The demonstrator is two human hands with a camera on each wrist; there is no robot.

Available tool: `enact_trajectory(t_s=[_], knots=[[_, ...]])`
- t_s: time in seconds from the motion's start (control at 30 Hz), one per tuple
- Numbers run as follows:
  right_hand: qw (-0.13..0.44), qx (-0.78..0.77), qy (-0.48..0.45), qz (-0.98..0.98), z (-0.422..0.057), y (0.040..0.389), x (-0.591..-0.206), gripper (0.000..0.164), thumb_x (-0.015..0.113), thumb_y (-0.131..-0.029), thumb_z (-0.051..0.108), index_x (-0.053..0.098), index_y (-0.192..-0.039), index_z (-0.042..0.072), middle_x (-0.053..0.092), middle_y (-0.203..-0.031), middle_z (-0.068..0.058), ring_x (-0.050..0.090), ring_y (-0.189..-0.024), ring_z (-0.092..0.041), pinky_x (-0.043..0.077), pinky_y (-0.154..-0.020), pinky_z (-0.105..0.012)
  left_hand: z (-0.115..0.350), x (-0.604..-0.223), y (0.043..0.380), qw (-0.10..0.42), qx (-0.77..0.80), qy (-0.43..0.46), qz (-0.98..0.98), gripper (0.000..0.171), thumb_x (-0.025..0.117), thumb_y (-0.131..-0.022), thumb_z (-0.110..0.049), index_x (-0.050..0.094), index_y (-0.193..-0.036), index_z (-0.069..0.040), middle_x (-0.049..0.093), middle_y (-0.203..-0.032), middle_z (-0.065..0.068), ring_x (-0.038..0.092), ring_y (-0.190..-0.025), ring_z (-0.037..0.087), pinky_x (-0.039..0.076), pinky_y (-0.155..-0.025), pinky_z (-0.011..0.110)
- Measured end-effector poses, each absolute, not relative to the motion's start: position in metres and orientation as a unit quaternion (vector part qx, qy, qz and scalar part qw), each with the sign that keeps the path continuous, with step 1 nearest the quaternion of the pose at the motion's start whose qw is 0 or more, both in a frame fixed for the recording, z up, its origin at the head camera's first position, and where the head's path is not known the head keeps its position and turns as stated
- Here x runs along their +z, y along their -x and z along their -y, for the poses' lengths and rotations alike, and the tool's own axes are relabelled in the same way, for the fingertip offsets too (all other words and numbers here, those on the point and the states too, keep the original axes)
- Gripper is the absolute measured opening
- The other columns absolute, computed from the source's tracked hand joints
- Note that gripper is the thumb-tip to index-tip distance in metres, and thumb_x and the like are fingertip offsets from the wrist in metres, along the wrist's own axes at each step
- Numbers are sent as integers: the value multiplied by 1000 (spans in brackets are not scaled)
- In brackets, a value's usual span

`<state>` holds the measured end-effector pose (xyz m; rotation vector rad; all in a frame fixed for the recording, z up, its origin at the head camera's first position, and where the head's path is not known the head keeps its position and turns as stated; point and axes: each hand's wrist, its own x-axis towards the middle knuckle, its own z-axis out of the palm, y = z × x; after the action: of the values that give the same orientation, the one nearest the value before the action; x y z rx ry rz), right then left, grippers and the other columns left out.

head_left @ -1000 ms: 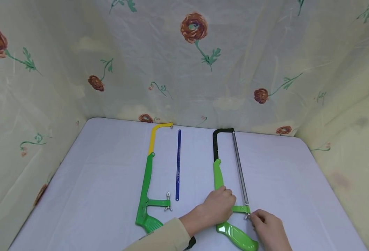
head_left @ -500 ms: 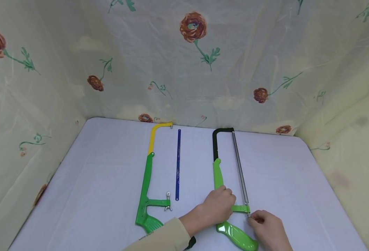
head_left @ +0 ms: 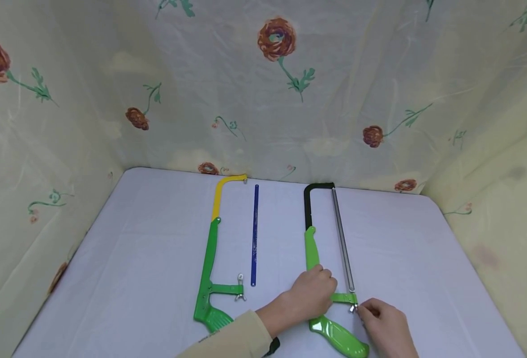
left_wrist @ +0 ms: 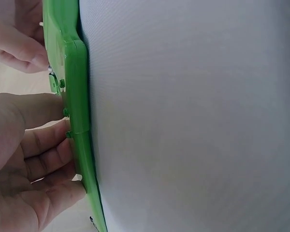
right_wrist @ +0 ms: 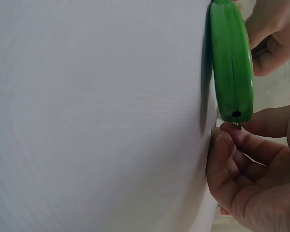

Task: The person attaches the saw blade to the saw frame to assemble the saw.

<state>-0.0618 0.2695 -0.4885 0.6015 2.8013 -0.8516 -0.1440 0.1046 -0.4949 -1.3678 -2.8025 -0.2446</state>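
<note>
A light-green hacksaw [head_left: 311, 248] with a black front bow lies on the white table, its grey blade [head_left: 344, 241] stretched between bow and cross arm. My left hand [head_left: 313, 293] grips the frame just above the handle [head_left: 340, 338]; in the left wrist view, thumb and fingers bear on the green frame [left_wrist: 78, 101]. At the lower end of the blade, my right hand [head_left: 386, 323] pinches the small metal wing nut [head_left: 352, 309] by its edge. The right wrist view has the handle's end [right_wrist: 233, 72] hiding most of that nut beside the curled fingers.
Left of it lies a second hacksaw [head_left: 208, 258], dark green with a yellow bow and no blade fitted. A loose blue blade [head_left: 254, 236] lies between the two saws. Flower-patterned cloth [head_left: 335, 99] hangs around the table's back and sides.
The wing nut has turned between my right fingertips, its wings showing at different angles. The right fingers shifted slightly; my left hand and both saws stayed in place.
</note>
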Motion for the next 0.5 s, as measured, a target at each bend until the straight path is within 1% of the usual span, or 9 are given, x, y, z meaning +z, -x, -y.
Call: enact_trajectory(t_s=[0.3, 0.5], knots=[[68, -284, -206, -934, -269, 61, -488, 14, 60, -83, 15, 68, -89, 5, 62, -71, -2, 51, -65, -15, 39, -54, -23, -105, -495, 143, 12, -84, 436, 896, 20, 67, -82, -30, 67, -98, -18, 63, -89, -6, 50, -78, 4, 43, -57, 13], [74, -288, -196, -934, -266, 60, -488, 17, 60, -82, 16, 68, -90, 3, 63, -74, -2, 52, -67, -15, 41, -56, -25, -104, -494, 143, 18, -79, 442, 894, 19, 66, -82, -30, 66, -97, -18, 62, -87, -6, 50, -77, 4, 43, -57, 13]])
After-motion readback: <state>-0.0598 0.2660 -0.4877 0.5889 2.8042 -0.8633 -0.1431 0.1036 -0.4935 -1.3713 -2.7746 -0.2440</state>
